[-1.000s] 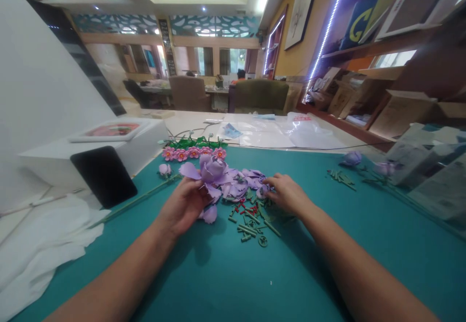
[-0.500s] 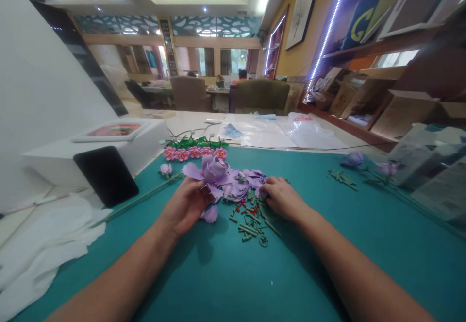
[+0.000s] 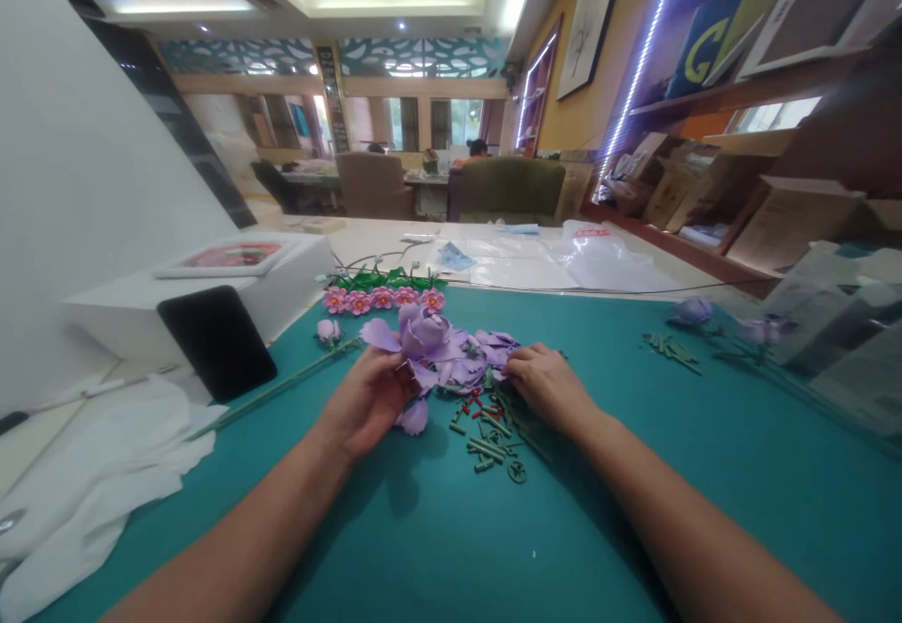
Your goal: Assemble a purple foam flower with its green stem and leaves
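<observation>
Purple flower held up at the left edge of the petal pile, right hand at its right edge.
The left hand (image 3: pixel 373 397) is closed around the base of the purple flower (image 3: pixel 423 332), seemingly from below so the bloom stays uncrushed, above the middle of the surface (image 3: pixel 437 548). The right hand (image 3: pixel 550 388), apart from the left, has its fingertips bunched at the petal pile (image 3: pixel 469 371); whether they pinch a petal I cannot tell. The flower partly hides the pile, and loose green pieces (image 3: pixel 486 449) lie on the near side, where a wrist could scatter them. Pink flowers (image 3: pixel 382 299) line the far edge; a long green stem (image 3: pixel 282 386) runs towards the left edge, near a black tablet (image 3: pixel 215 341), probably laid aside for elbow room.
</observation>
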